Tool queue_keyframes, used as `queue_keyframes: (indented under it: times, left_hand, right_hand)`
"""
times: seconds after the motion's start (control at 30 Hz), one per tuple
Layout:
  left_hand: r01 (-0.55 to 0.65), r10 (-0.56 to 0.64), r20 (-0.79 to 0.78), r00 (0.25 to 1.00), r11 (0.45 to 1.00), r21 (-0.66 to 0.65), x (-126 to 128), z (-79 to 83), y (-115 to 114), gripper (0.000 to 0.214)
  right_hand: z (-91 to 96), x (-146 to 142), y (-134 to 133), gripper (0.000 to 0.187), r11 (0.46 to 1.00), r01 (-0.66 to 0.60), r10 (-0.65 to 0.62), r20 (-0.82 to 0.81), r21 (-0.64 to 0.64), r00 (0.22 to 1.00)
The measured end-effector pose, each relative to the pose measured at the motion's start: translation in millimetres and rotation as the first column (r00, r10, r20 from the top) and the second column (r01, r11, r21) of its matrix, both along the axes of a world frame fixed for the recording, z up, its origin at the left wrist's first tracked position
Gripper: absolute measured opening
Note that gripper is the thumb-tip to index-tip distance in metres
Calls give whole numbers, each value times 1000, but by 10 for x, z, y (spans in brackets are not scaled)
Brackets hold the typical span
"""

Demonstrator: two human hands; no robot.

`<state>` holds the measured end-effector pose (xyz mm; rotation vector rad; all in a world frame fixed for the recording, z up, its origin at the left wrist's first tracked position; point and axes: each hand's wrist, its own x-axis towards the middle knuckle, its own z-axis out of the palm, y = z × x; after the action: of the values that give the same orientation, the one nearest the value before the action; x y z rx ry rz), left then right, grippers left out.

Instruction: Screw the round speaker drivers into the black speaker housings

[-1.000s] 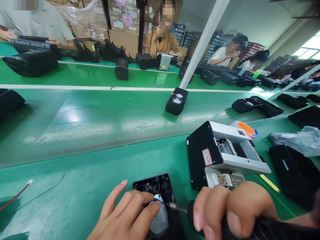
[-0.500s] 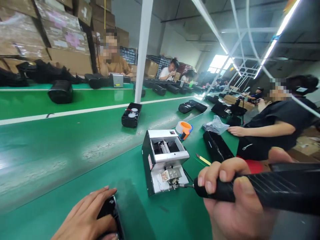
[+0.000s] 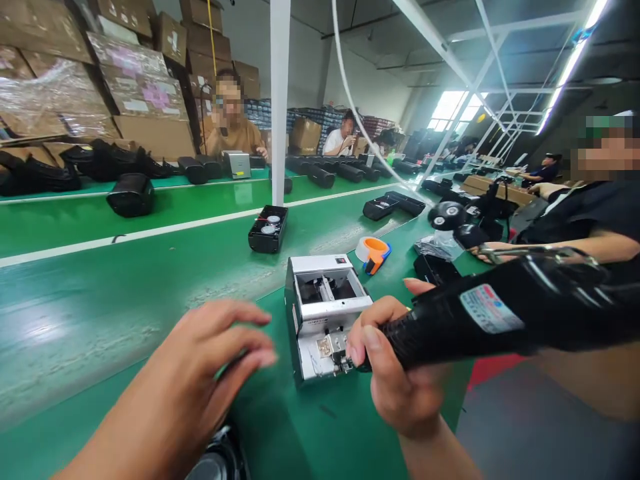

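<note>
My right hand point(image 3: 395, 370) is closed round a black electric screwdriver point(image 3: 500, 313) whose tip rests at the front outlet of a grey-and-black screw feeder box point(image 3: 323, 313). My left hand point(image 3: 195, 380) hovers with its fingers spread and holds nothing. Just under it, at the bottom edge, shows part of a black speaker housing point(image 3: 217, 460) with a round metal part. All of this sits on the near green bench point(image 3: 310, 427).
A green conveyor belt point(image 3: 100, 287) carries a black speaker part point(image 3: 269, 229). An orange tape roll point(image 3: 373, 252), a plastic bag and black housings point(image 3: 435, 267) lie beyond the feeder. A person in black point(image 3: 595, 220) sits at right; other people work across the line. A white post point(image 3: 279, 100) stands mid-line.
My right hand brought the screwdriver tip closer onto the feeder's outlet. My left hand lifted off the speaker housing and spread its fingers. The view swung from the housing toward the feeder.
</note>
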<state>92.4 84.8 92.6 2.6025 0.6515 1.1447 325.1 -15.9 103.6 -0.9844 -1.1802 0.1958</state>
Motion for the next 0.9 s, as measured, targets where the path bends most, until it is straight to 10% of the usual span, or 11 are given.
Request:
queue_keyframes:
  times: [0.13,0.3,0.63,0.9]
  left_hand:
    - [-1,0,-45,999,1000,-22,812,314,366,13]
    - [25,-37,-156,987,996,-81,1167,180,497,11]
    - [-205,171,-166,971,955,-213,-745,-393,-669,45]
    - [-384,324,-228,918,868,-315,-1001,-814,-1107,65]
  right_hand:
    - [-13,-22,-75,28,986,-79,68,-77,-147,995]
    - [-103,-89,-332,43,962,-123,66,-230,-244,971]
    - [231,-512,-451,51,951,-305,258,-397,-59,881]
    - [167,-988,-244,11,905,-425,409,-253,-12,877]
